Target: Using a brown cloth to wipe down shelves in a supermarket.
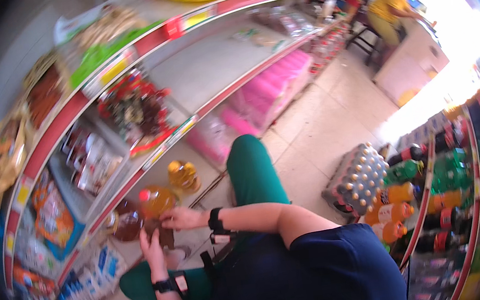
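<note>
My left hand [154,251] and my right hand [182,219] meet over a limp brown cloth-like piece [166,236], and both seem to pinch it; motion blur hides its detail. Just beyond my fingers stands a large bottle of amber liquid with a red cap [156,199]. A darker reddish-brown bottle [127,221] is to its left, close to my left fingertips. Farther off, a yellow-capped bottle of golden liquid [184,176] stands on the floor tiles near the lower shelf edge.
Curved shelves [216,101] hold bagged goods above the bottles. Pink wrapped packs [260,94] lie below them. A shrink-wrapped bottle pack [357,181] sits on the floor to the right, beside a drinks rack [435,185]. A person in yellow [388,11] leans at a counter.
</note>
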